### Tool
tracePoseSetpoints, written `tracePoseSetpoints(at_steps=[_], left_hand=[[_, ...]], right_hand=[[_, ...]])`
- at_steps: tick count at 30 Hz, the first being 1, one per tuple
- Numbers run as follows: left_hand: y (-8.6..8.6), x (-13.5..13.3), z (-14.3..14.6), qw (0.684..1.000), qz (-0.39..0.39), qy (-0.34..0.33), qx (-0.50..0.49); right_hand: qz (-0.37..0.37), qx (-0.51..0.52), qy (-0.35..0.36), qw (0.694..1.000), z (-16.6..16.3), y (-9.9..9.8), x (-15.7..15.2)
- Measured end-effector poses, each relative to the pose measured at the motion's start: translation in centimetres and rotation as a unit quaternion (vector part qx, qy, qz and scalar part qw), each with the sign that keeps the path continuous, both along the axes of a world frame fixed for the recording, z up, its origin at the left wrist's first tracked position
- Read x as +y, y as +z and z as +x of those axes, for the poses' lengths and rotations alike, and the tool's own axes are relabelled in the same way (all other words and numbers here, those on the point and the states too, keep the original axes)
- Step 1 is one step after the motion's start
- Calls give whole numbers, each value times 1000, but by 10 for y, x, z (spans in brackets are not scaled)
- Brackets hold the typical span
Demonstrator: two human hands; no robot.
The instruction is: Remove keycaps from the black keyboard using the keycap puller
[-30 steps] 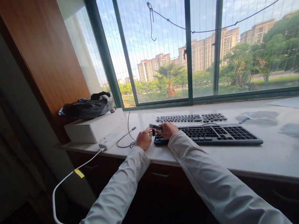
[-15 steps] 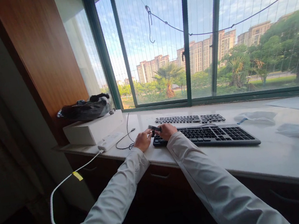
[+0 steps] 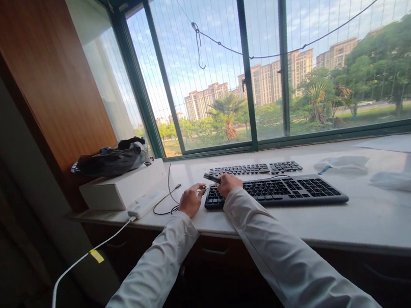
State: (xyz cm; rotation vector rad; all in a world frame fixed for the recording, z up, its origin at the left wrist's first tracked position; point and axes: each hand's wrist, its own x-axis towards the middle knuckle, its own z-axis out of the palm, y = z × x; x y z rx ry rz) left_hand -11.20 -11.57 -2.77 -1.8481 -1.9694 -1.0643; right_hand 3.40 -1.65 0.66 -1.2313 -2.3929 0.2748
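A black keyboard [image 3: 281,195] lies on the white countertop. Over its left end my right hand [image 3: 230,183] is closed around a slim dark tool [image 3: 213,178], which points up and to the left; its exact kind is unclear. Just left of the keyboard, my left hand [image 3: 191,201] has thumb and fingers bent together around a small dark piece [image 3: 205,188] that looks like a keycap. The two hands are apart. Behind the keyboard, loose black keycaps [image 3: 239,170] are laid out in rows, with a smaller group [image 3: 285,166] to the right.
To the left are a white power strip [image 3: 145,204], a thin black cable [image 3: 166,212] and a white box [image 3: 123,186] with a dark plastic bag [image 3: 109,160] on top. Clear plastic bags [image 3: 342,164] and paper [image 3: 401,144] lie right. A window [image 3: 208,71] stands behind.
My left hand has drawn away from the tool, with the small dark piece at its fingertips. The right hand keeps the tool, now tilted up leftward. The view has shifted slightly.
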Motion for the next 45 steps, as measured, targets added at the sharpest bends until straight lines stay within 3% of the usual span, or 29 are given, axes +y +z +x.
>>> tracePoseSetpoints(at_steps=[6,12,17,23,30,35,38,41,43,45], left_hand=[[17,19,-5,991,-40,85,99],[44,79,-19,964,-162,143,155],[39,124,-31,959,-191,151,145],[26,144,-36,970,-180,135,93],[31,135,-42,991,-107,65,-42],[31,123,-37,984,-101,-27,-143],[28,114,-31,949,-133,-132,-254],[26,108,-27,869,-163,-249,-395],[26,106,-27,844,-159,-266,-438],[25,107,-28,838,-145,-259,-458]], right_hand=[[3,3,-65,998,6,3,6],[-14,26,-101,994,12,10,4],[-15,51,-116,992,18,15,4],[-30,37,-108,993,19,25,-1],[-14,37,-100,994,15,17,5],[-53,79,-116,989,15,13,12],[-83,112,-127,982,17,14,16],[-104,148,-136,974,19,15,20],[-113,171,-148,967,22,16,22],[-125,193,-169,958,25,17,25]])
